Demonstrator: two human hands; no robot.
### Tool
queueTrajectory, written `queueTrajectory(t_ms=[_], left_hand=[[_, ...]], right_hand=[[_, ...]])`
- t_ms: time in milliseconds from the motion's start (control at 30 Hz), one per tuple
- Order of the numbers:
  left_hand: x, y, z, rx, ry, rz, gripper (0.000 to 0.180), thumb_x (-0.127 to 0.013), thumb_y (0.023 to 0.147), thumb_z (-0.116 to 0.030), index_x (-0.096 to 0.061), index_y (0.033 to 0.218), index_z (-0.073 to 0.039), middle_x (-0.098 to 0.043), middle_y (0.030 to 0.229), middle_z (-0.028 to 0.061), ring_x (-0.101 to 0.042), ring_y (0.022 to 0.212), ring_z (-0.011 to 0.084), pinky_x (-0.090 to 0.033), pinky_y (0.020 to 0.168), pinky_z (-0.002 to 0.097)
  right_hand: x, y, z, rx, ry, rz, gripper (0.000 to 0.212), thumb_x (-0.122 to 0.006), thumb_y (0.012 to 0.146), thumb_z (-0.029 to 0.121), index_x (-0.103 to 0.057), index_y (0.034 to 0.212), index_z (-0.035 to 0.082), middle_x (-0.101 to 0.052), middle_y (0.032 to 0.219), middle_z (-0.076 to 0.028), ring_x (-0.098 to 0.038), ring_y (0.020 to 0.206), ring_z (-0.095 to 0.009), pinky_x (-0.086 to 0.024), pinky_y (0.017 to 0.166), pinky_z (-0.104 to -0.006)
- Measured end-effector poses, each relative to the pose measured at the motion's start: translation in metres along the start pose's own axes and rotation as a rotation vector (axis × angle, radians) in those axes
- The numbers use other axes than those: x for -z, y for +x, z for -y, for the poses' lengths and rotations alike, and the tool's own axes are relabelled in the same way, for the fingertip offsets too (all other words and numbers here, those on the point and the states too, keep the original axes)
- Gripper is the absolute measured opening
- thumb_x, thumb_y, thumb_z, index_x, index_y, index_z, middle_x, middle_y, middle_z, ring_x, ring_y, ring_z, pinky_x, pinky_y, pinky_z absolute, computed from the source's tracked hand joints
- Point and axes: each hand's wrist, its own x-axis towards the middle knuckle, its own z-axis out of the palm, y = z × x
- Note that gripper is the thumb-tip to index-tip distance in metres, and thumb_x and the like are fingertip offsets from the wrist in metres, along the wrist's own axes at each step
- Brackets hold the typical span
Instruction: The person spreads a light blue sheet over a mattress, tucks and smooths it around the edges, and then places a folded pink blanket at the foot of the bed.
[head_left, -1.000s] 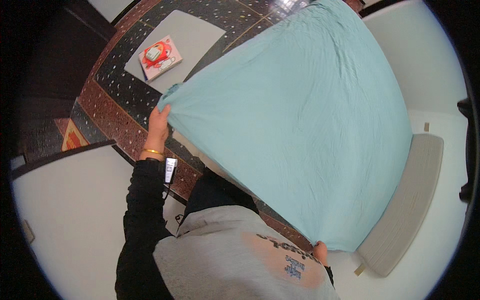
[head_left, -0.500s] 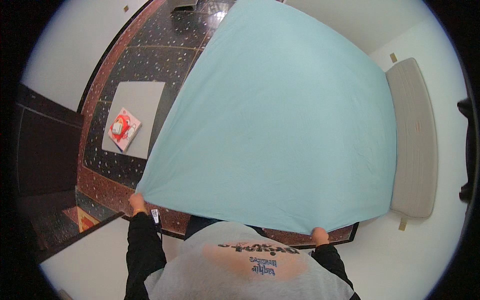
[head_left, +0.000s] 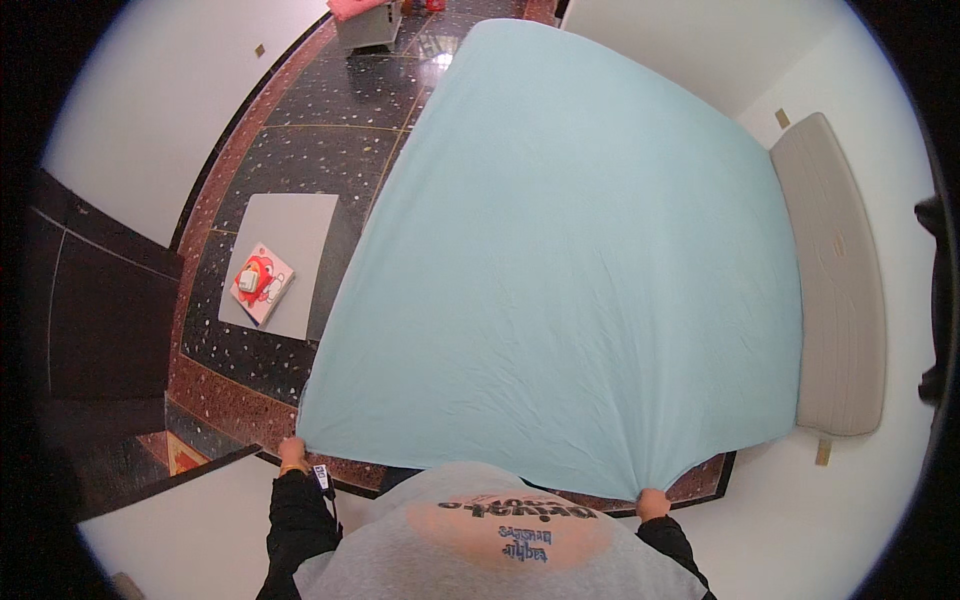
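Observation:
A pale blue bed sheet (head_left: 560, 260) covers the wide bed in front of me. My left hand (head_left: 292, 452) is closed on the sheet's near left corner. Farther right along the near edge, my right hand (head_left: 653, 503) grips another part of the hem, and creases fan out from it across the cloth. The edge between both hands hangs stretched close to my body. Whatever lies under the sheet is hidden.
A grey headboard-like cushion (head_left: 832, 280) stands along the right wall. On the dark speckled floor at left, a pale grey low table (head_left: 315, 235) bears a pink book (head_left: 262, 285) with a small white item on it. A grey cabinet (head_left: 368, 30) stands at the far left.
The view has tilted up slightly, showing more of the far end. Both hands sit lower in the picture, still holding the sheet, and the creases at my right hand are sharper.

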Motion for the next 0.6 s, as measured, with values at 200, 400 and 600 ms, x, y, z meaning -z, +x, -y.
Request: queueTrajectory(t_ms=[200, 400, 600], left_hand=[[0.015, -0.012, -0.013, -0.057, 0.125, 0.043, 0.01, -0.055, 0.063, -0.002, -0.062, 0.07, 0.0, -0.061, 0.076, 0.016, -0.06, 0.075, 0.0261, -0.046, 0.062, 0.0375], [-0.012, 0.004, -0.024, 0.533, -1.206, -0.093, 0.009, -0.049, 0.062, 0.0, -0.052, 0.055, 0.005, -0.056, 0.059, 0.0206, -0.058, 0.059, 0.0342, -0.04, 0.05, 0.042], [-0.064, -0.021, -0.093, -0.153, -0.234, 0.07, 0.019, -0.056, 0.065, -0.017, -0.062, 0.072, -0.001, -0.059, 0.074, 0.0186, -0.058, 0.073, 0.031, -0.046, 0.063, 0.0407]], right_hand=[[-0.005, 0.016, 0.015, 0.078, -0.03, 0.1, 0.017, -0.05, 0.074, 0.017, -0.065, 0.081, 0.012, -0.062, 0.085, -0.009, -0.058, 0.082, -0.027, -0.045, 0.066, -0.0414], [-0.009, 0.02, 0.007, 0.043, -0.069, 0.178, 0.019, -0.049, 0.077, 0.019, -0.064, 0.087, 0.012, -0.061, 0.09, -0.011, -0.058, 0.084, -0.028, -0.044, 0.066, -0.0412], [0.004, 0.011, -0.071, -0.243, -0.377, 0.603, 0.024, -0.046, 0.082, 0.026, -0.062, 0.087, 0.009, -0.061, 0.09, -0.007, -0.058, 0.085, -0.021, -0.046, 0.07, -0.0351]])
